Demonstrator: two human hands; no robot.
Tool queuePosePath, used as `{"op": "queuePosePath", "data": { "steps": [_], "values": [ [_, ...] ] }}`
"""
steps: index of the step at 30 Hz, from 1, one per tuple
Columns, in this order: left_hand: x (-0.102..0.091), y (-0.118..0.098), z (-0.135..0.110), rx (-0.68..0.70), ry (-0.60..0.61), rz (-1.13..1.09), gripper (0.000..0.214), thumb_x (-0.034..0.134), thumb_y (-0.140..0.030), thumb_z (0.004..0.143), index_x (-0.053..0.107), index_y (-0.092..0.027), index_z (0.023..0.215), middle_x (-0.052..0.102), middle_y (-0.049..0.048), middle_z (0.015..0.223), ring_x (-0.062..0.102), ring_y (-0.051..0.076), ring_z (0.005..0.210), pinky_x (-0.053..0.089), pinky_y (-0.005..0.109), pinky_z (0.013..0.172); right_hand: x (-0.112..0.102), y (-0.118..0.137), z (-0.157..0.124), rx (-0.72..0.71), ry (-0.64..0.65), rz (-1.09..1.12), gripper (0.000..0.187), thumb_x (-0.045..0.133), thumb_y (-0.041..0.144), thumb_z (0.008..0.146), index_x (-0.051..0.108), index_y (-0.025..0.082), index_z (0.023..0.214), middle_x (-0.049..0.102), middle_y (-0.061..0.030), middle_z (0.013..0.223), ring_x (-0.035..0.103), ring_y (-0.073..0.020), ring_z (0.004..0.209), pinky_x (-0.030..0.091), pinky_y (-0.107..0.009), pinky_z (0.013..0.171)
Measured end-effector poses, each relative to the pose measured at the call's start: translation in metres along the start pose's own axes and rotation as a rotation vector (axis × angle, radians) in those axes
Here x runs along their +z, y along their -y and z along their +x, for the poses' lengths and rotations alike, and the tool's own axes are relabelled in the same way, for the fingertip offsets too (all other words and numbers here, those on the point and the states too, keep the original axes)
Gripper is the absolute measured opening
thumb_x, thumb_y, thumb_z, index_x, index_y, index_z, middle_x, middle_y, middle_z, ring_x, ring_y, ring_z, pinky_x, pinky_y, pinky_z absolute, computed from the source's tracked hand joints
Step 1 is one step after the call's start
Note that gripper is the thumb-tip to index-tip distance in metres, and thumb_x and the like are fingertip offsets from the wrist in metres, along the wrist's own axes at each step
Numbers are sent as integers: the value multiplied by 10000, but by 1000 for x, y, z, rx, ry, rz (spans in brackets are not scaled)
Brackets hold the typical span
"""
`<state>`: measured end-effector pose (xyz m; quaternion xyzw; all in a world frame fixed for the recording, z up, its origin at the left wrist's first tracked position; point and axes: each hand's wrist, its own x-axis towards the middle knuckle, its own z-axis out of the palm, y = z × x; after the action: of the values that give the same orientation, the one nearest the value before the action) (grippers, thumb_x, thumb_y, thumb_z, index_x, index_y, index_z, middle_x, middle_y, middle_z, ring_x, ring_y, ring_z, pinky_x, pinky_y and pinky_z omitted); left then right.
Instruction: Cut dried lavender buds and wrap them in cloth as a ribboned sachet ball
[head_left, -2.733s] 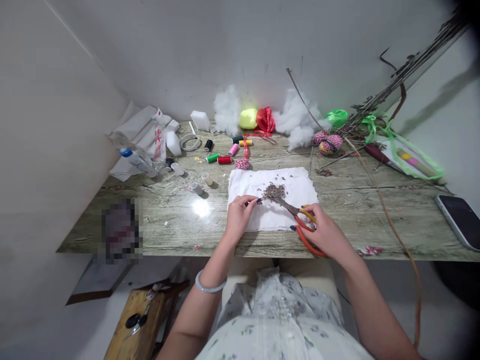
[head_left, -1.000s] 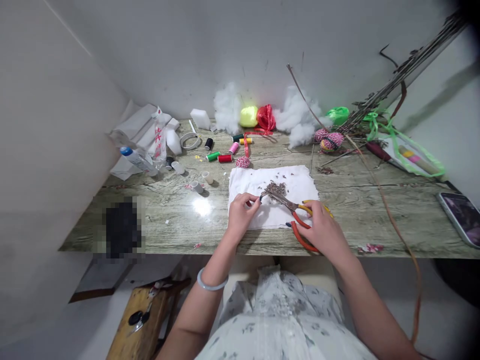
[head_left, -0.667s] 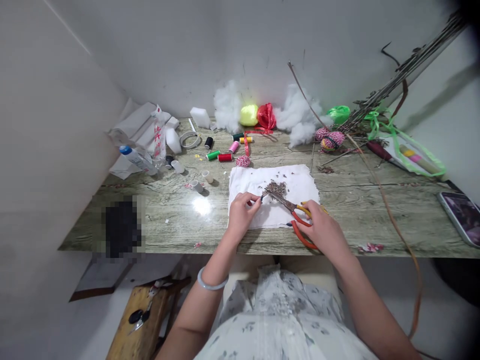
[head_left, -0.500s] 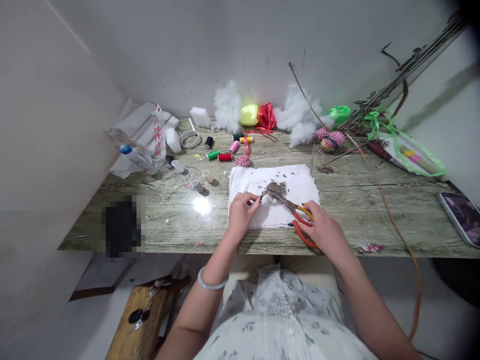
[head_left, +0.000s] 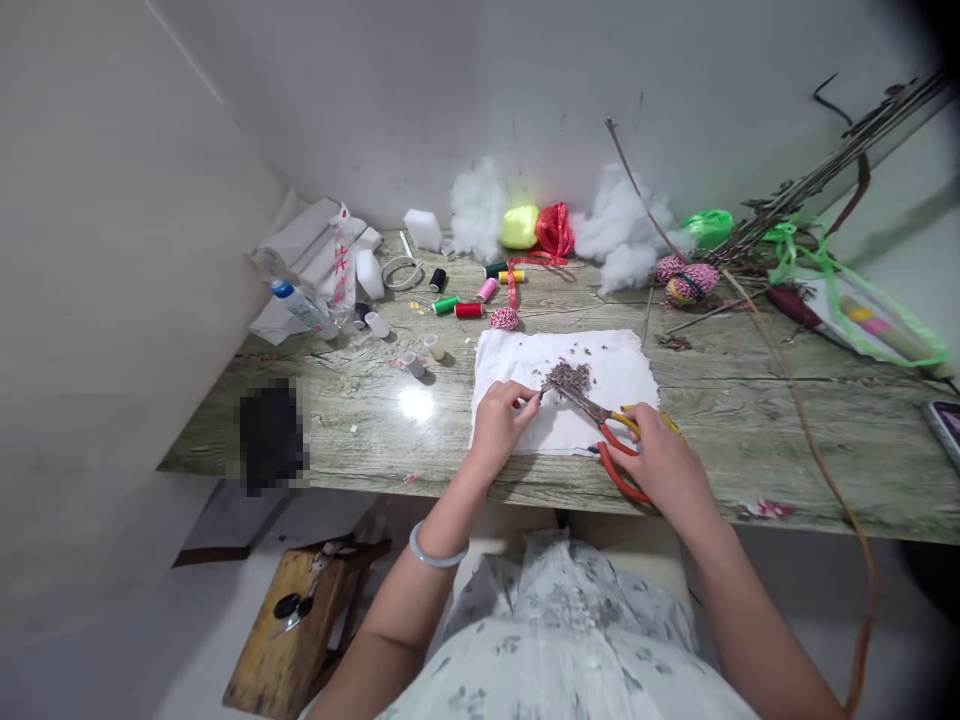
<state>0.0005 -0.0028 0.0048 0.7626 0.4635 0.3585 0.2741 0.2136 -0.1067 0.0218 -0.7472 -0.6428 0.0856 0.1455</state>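
On the table's front middle lies a white cloth [head_left: 499, 350], bearing a heap of small brown chopped bits [head_left: 574, 375] with a few scattered around it. My left hand [head_left: 506, 420] is closed at the cloth's left side, thumb and forefinger pinching a thin dark twig piece [head_left: 547, 388] near the heap. My right hand [head_left: 664, 455] grips scissors [head_left: 589, 403] with orange and yellow handles. Their dark blades point left into the near edge of the heap, close to my left fingertips. Whether the blades touch the twig piece, I cannot tell.
Behind the cloth are thread spools [head_left: 469, 311], a ball of red-white string [head_left: 504, 318] and white stuffing [head_left: 480, 215]. Small cups [head_left: 413, 364] and a bottle [head_left: 304, 308] stand left. A long brown stem [head_left: 806, 420] arches across the right side, near a bundle of dry stalks [head_left: 817, 185].
The whole view has shifted, so the table and its things appear farther right. My hands keep nearly the same pose over the cloth, with twig piece and scissors still held.
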Motion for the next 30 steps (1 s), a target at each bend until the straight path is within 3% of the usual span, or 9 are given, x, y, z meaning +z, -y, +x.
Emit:
{"op": "queuePosePath", "data": {
  "steps": [6, 14, 22, 30],
  "values": [
    [0, -1, 1, -20, 3, 1, 97, 603, -215, 834, 651, -202, 751, 652, -3, 718, 528, 142, 699, 416, 277, 695, -1, 0, -2, 29, 30, 16, 274, 543, 473, 821, 454, 248, 950, 643, -47, 916, 620, -229, 752, 357, -285, 535],
    [-4, -5, 1, -75, -20, -7, 111, 600, -215, 831, 648, -202, 732, 660, 0, 722, 530, 142, 692, 424, 281, 704, 1, -4, -7, -19, -99, 21, 446, 559, 493, 804, 427, 208, 1121, 610, -121, 1070, 607, -280, 949, 449, -340, 698],
    [-4, -5, 1, -51, -13, -45, 124, 588, -226, 839, 631, -196, 727, 642, -2, 714, 526, 134, 687, 420, 269, 693, 1, 3, -5, -52, -81, 12, 404, 556, 482, 819, 435, 210, 1091, 605, -112, 1074, 601, -277, 964, 449, -340, 713],
    [-4, -5, 1, -47, -5, -19, 117, 585, -215, 837, 625, -200, 729, 646, 0, 724, 532, 141, 702, 421, 276, 705, -4, 6, -3, 19, -9, 39, 283, 554, 472, 814, 465, 253, 970, 646, -47, 971, 620, -231, 787, 369, -289, 548]
  ]
}}
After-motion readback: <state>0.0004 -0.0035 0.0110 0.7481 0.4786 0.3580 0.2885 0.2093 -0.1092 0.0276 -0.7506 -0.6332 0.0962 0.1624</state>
